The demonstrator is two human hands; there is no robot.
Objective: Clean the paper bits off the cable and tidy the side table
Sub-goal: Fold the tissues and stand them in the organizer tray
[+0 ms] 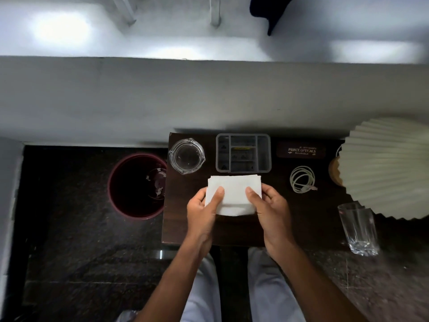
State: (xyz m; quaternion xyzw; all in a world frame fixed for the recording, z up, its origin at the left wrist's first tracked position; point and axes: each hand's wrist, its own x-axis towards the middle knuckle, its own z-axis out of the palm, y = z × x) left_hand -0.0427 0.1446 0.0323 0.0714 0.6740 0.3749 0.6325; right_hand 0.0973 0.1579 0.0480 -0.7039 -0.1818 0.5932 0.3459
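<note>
The cable (pixel 301 180), thin, white and wound into a loose round coil with its plug ends at the bottom, lies flat on the desk (pixel 301 219) at about 2 o'clock from your hands, well clear of them. The desk is dark, smooth wood with a square near-left corner.

Your left hand (pixel 204 205) and right hand (pixel 269 208) together hold a folded white cloth (pixel 234 196), soft, matte and roughly square, at the middle of the desk. Each hand pinches one side edge: the thumb lies flat on top and the fingers are curled round beneath.

At 12 o'clock from the cloth, just beyond it, sits a clear plastic organiser box (pixel 243 152), rectangular with rounded corners and split into small compartments. At 10 o'clock stands a thick glass ashtray (pixel 186 155) with a faceted rim. At 1 o'clock lies a dark oblong spectacle case (pixel 301 151) printed "PRINCE OPTICALS".

At 3 o'clock a pale pleated lampshade (pixel 390 168), fan-ribbed like folded paper, overhangs the right side. Below it, at 4 o'clock, stands a clear cut-glass tumbler (pixel 358 228).

At 9 o'clock, on the dark speckled stone floor (pixel 69 228), stands a round maroon bin (pixel 137 185) with white scraps inside.
</note>
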